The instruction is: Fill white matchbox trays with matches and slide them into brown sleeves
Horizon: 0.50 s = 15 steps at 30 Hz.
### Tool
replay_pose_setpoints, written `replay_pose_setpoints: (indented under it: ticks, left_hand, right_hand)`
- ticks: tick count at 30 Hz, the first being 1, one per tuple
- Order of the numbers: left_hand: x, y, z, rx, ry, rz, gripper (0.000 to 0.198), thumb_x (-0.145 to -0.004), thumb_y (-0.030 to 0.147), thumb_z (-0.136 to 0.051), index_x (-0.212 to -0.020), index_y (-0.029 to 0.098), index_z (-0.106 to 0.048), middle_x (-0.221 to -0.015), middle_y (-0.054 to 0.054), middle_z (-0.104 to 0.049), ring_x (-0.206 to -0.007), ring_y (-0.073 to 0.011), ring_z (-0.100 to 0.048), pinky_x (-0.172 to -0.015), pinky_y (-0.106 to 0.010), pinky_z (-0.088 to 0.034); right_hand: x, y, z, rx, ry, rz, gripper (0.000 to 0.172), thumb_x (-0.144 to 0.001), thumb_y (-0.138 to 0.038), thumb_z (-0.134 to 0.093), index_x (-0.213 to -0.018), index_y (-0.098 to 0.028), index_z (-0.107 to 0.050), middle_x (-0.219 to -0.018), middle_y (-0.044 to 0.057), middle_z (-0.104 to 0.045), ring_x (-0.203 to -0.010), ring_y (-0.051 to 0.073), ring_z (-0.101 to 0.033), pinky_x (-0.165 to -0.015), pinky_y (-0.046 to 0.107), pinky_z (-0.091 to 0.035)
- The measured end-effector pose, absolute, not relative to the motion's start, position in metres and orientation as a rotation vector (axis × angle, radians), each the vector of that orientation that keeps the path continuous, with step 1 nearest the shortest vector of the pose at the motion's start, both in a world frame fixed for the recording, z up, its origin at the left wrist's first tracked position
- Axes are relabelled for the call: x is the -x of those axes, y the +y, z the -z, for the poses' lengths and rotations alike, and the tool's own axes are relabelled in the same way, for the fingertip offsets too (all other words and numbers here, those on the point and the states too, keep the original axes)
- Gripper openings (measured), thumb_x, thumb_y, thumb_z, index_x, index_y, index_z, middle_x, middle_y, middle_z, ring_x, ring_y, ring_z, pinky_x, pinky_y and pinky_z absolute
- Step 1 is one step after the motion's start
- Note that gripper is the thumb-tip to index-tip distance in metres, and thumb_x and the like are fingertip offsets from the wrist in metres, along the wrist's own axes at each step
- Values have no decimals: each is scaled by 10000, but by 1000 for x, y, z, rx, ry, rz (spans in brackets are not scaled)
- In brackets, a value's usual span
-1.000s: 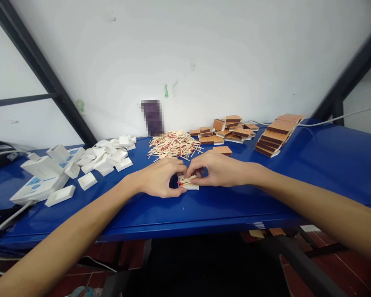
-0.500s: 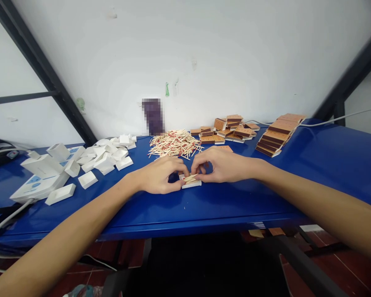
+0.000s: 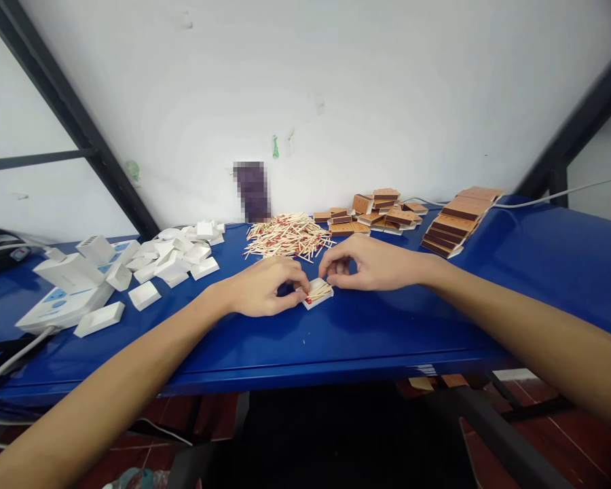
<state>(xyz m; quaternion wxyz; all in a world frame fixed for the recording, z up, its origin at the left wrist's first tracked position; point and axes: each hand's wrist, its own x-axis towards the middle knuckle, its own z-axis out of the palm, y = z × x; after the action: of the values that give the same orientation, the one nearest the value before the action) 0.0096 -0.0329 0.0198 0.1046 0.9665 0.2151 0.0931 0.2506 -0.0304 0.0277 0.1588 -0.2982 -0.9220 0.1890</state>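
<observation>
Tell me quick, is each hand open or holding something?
Left hand: closed on the white tray.
Right hand: curled beside the tray; any hold cannot be told.

Your hands: two. You have one match tray, one match heap, one white-tray pile, one matchbox jumble, one matchbox row; singles too overlapped to count.
</observation>
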Motion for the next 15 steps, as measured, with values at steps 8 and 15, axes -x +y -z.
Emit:
replay_pose_setpoints:
  ticks: [8,15]
  left_hand:
    - [-11,-32,-18,-2853,638,-306,203,-927,262,-514,-945,172,-695,-902,-48,-697,-833,-167,-614,-819,-323,-445]
    - [-12,-32,-17,-2860,633,-336,195,-908,234,-514,-881,175,-698,-883,-51,-704,-813,-168,-624,-796,-318,-450]
  right_hand:
    - [-255,-26,-28,974,-2594,-810,221,-788,-171,-563,-967,-153,-692,-588,-22,-656,-516,118,-604,-521,233,-455]
    - [-251,-27,-25,858,-2576,-814,176,-816,-228,-600,-945,-153,-693,-719,14,-683,-632,118,-616,-585,242,-480]
